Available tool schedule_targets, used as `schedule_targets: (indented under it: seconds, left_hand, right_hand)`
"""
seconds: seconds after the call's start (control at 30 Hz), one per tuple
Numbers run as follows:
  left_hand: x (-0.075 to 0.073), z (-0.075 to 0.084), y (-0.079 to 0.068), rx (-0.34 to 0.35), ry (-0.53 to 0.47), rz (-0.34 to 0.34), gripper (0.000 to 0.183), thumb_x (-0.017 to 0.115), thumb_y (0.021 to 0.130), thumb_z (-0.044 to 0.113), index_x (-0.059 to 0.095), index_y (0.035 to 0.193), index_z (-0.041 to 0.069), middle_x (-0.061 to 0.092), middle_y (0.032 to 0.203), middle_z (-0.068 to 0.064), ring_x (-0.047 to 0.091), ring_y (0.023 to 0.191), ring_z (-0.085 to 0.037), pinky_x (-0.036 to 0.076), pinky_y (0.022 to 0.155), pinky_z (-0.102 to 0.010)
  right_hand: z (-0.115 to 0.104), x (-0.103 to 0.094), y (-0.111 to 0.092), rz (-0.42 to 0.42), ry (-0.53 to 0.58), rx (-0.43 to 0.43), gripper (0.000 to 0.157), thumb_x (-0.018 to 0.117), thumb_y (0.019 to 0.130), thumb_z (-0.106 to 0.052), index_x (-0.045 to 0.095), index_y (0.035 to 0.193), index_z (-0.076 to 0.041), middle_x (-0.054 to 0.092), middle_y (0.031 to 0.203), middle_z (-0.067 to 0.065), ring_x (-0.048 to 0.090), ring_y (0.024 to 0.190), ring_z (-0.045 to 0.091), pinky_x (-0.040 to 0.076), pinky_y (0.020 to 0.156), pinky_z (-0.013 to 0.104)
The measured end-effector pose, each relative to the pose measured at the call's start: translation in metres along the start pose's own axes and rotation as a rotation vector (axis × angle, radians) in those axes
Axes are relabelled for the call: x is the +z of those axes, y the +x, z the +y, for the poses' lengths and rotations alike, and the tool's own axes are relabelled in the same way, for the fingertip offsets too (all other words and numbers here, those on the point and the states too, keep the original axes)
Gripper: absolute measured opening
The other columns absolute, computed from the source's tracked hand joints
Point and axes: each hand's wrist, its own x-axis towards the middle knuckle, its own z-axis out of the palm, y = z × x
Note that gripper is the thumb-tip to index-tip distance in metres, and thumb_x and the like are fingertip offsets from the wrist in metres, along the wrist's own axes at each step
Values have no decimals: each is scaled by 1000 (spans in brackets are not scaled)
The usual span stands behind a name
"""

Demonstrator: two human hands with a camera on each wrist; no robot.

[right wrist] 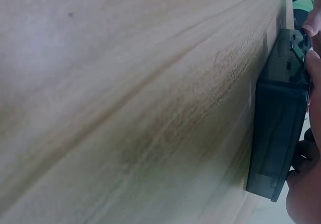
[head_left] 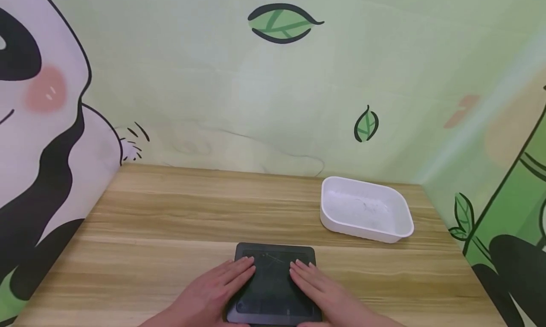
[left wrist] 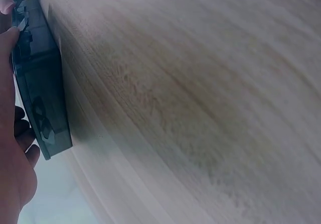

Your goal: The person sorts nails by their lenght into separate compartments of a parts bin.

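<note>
A dark, see-through plastic case lies on the table with its lid down, at the bottom middle of the head view. Over the lid's left side rests my left hand, its fingers straight and its thumb at the near edge. My right hand lies the same way across the right side. In the right wrist view a latch shows on the case's front, with the thumb close beside it. Small loose shapes show dimly through the side wall in the left wrist view.
A white plastic tray stands at the back right of the wooden table. Behind the table rises a wall covering printed with leaves, and a printed panda covers the left side.
</note>
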Motion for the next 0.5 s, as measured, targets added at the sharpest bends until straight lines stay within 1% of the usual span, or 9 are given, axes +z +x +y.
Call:
schedule_targets:
  seconds: [0.17, 0.23, 0.33, 0.5]
  left_hand:
    - [2, -1, 0, 5, 2, 1, 96, 58, 95, 79, 56, 153, 3, 55, 159, -13, 55, 145, -24, 55, 109, -41]
    - [2, -1, 0, 9, 6, -7, 97, 58, 95, 79, 56, 153, 2, 55, 159, -14, 55, 144, -24, 55, 109, -40]
    - [3, -1, 0, 18, 18, -19, 98, 58, 94, 80, 57, 152, 2, 56, 158, -14, 56, 143, -25, 55, 109, -40]
    - [5, -2, -1, 34, 53, -16, 102, 63, 89, 83, 58, 150, 1, 58, 156, -14, 57, 142, -26, 54, 109, -38]
  right_hand:
    - [1, 1, 2, 0, 3, -20, 89, 65, 103, -57, 38, 163, 4, 42, 166, 22, 41, 154, 35, 12, 131, 26]
    - [2, 1, 3, -8, -1, -27, 89, 63, 104, -58, 38, 162, 4, 42, 166, 23, 40, 155, 35, 12, 131, 25]
    - [3, 2, 3, -19, 4, -37, 93, 60, 102, -64, 38, 162, 4, 42, 166, 24, 38, 156, 35, 10, 131, 25]
    - [5, 5, 2, 9, -3, -72, 101, 66, 97, -67, 40, 161, 7, 42, 165, 26, 36, 157, 33, 10, 131, 27]
